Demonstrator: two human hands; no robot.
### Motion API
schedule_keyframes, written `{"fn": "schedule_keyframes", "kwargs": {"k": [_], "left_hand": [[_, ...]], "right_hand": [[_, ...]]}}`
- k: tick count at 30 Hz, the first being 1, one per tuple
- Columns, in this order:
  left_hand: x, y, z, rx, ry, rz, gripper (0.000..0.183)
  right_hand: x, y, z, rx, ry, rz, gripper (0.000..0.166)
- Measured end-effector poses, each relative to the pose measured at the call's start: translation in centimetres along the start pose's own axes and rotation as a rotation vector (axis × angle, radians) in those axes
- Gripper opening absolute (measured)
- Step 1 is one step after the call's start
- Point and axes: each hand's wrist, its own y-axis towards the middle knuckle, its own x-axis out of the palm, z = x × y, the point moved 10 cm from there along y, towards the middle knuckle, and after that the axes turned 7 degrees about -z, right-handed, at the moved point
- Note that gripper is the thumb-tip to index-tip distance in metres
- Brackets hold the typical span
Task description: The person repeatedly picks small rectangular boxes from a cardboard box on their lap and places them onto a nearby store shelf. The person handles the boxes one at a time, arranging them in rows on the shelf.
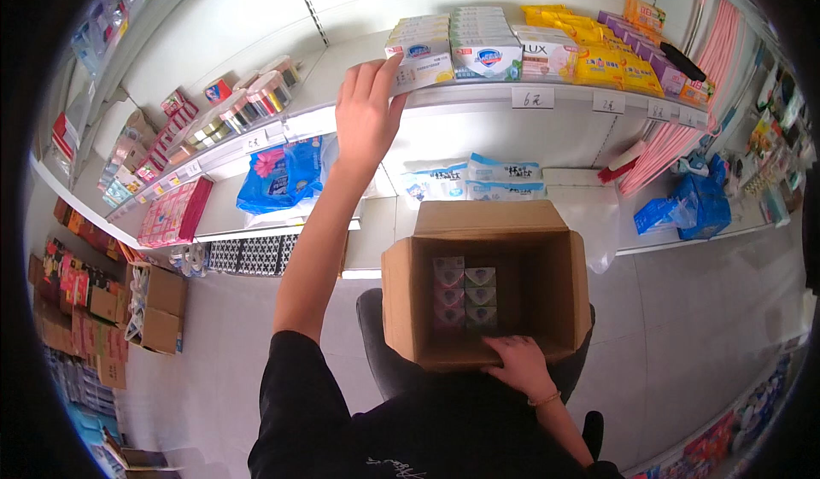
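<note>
At the front of the upper shelf, my left hand grasps the left end of a white-and-yellow soap box. Its thumb is underneath, with the fingers along the side. More yellow-and-white soap boxes stand in a row behind it. Just to the right are white-and-green soap boxes. Below, an open cardboard box rests on a dark chair. Inside it, pink soap boxes and green soap boxes are stacked in two columns. My right hand holds the carton's near rim, thumb outside and fingers inside.
LUX soap boxes and yellow soap packs continue the row rightward. Price cards line the shelf edge. Round plastic tubs stand at left. Wipe packs sit on the lower shelf, and pink-handled brooms lean at right.
</note>
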Motion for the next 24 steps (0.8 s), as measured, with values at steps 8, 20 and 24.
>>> {"fn": "schedule_keyframes", "kwargs": {"k": [8,20,24], "left_hand": [[-4.5,-11.5,12.1,0.166,-0.416,-0.12,0.063],[-0.3,-27.2,19.9,-0.24,-0.814,-0.508,0.056],[1.3,-27.9,20.2,-0.263,-0.811,-0.683,0.06]], "right_hand": [[-4.2,-0.2,3.5,-0.049,1.215,0.17,0.098],[-1.1,-0.6,6.1,0.133,1.393,0.054,0.058],[-1.3,1.4,6.8,0.219,1.217,0.031,0.061]]}}
